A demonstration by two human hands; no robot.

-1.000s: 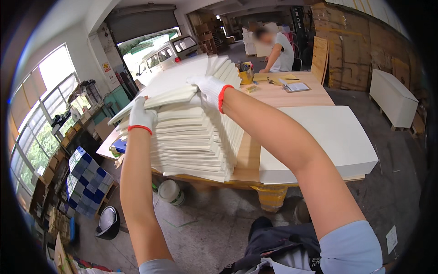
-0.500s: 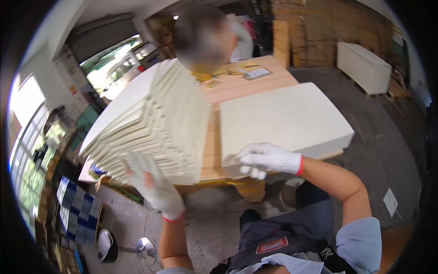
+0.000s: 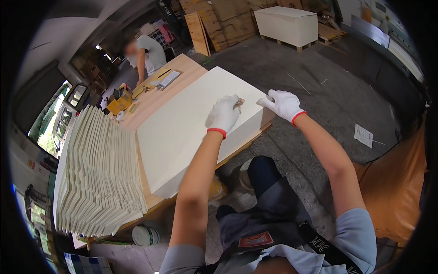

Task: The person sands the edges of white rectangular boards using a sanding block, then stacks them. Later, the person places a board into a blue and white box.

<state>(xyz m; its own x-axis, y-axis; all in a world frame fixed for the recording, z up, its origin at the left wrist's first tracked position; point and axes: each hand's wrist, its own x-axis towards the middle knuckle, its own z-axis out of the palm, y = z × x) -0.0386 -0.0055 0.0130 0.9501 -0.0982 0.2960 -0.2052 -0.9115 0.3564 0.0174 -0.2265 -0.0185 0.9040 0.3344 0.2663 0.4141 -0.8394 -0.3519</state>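
A thick stack of large white sheets (image 3: pixel 182 118) lies flat on the wooden table. My left hand (image 3: pixel 223 114), in a white knit glove with a red cuff, rests on its top near the right end. Bare fingertips show there; the fingers are bent and a little apart, with nothing seen in them. My right hand (image 3: pixel 284 106), gloved the same way, is at the stack's right corner. Its thumb and forefinger are apart, pointing left toward the edge. To the left stands a fanned pile of folded cream sheets (image 3: pixel 98 173), its layers stepped.
On the table (image 3: pixel 185 68) lie a clipboard (image 3: pixel 169 80) and a yellow box (image 3: pixel 121 100) of small tools. A person (image 3: pixel 150 52) leans on its far end. A white bucket (image 3: pixel 146 235) stands below. Behind, a white stack (image 3: pixel 287 25) sits on a pallet. An orange cover (image 3: pixel 392 178) is at right.
My view has swung right. My left hand has moved from beside the cream pile onto the white stack; my right hand has gone from its near left edge to its right corner.
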